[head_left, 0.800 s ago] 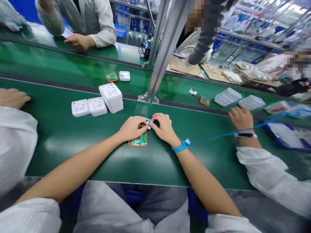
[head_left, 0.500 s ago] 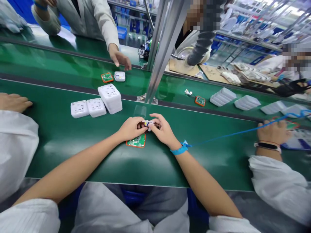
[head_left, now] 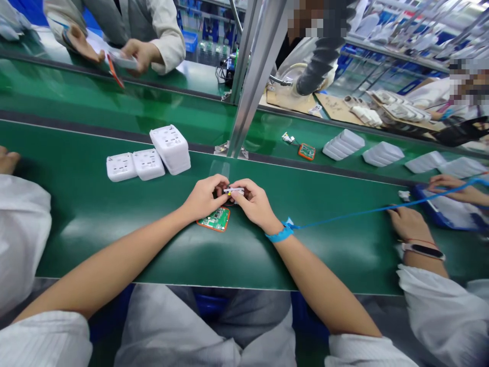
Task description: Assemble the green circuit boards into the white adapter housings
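Observation:
Both of my hands meet near the middle of the green bench, gripping a small white plastic part (head_left: 234, 190) with a yellow spot and dark wiring. My left hand (head_left: 206, 198) pinches its left side, and my right hand (head_left: 252, 203) closes on its right side. The fingers cover much of the part. Just below my left fingers lies a green circuit board (head_left: 216, 219) with an orange edge; whether it is wired to the held part I cannot tell. A blue wrist strap (head_left: 280, 234) circles my right wrist, its cord running right.
White plastic housings (head_left: 148, 162) stand left of my hands, some stacked. A metal post (head_left: 248, 97) rises at the bench's far edge. On the belt beyond lie another circuit board (head_left: 306, 151) and stacked white housings (head_left: 344, 145). Co-workers' hands are at left, right and across; a blue tray (head_left: 431, 210) sits right.
My hands stay in place while the white part turns slightly between them. The co-worker across has lifted a board and white housing off the belt. The hand at right has shifted left; a tray shows there.

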`<state>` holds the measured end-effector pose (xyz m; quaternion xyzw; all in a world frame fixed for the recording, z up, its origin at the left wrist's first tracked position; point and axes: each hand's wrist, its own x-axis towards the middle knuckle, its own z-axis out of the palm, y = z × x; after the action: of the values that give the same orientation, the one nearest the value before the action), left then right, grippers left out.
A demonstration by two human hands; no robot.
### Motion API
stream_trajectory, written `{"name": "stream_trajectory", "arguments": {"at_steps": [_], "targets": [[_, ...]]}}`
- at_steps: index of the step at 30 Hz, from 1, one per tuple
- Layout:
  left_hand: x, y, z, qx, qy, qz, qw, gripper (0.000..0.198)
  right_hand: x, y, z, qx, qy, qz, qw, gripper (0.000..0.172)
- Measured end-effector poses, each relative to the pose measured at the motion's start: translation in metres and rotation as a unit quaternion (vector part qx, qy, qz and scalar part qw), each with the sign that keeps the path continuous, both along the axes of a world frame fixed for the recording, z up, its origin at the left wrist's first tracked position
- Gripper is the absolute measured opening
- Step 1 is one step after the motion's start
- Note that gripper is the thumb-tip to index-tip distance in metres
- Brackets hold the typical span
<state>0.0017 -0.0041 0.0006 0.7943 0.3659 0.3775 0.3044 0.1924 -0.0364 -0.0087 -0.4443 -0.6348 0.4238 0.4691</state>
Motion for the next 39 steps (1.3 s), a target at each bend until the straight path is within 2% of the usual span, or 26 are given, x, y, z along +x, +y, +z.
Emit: {"name": "stream_trajectory", "arguments": {"at_steps": [5, 11, 15, 24, 33, 39], "targets": [[-0.001, 0.001, -0.002, -0.033, -0.028, 0.008, 0.999, 0.025, -0.001, 0.002, 0.0, -0.027, 0.05, -0.024, 0.998, 0.037], [-0.002, 0.003, -0.004, -0.067, -0.025, -0.072, 0.995, 0.025, 0.0, -0.001, 0.004, 0.039, -0.042, -0.067, 0.996, 0.015], [-0.002, 0.002, -0.001, -0.087, -0.02, -0.107, 0.99, 0.021, 0.0, -0.002, 0.003, 0.057, -0.079, -0.085, 0.992, 0.01], [-0.002, 0.001, 0.002, -0.115, -0.03, -0.146, 0.982, 0.02, -0.001, -0.003, 0.004, 0.07, -0.083, -0.072, 0.991, 0.009], [-0.003, 0.002, 0.006, -0.131, 0.0, -0.161, 0.978, 0.02, -0.001, -0.004, 0.008, 0.075, -0.086, -0.053, 0.992, 0.013], [-0.002, 0.003, 0.001, -0.181, -0.052, -0.163, 0.969, 0.019, -0.004, -0.003, 0.008, 0.092, -0.089, -0.049, 0.991, 0.012]]}}
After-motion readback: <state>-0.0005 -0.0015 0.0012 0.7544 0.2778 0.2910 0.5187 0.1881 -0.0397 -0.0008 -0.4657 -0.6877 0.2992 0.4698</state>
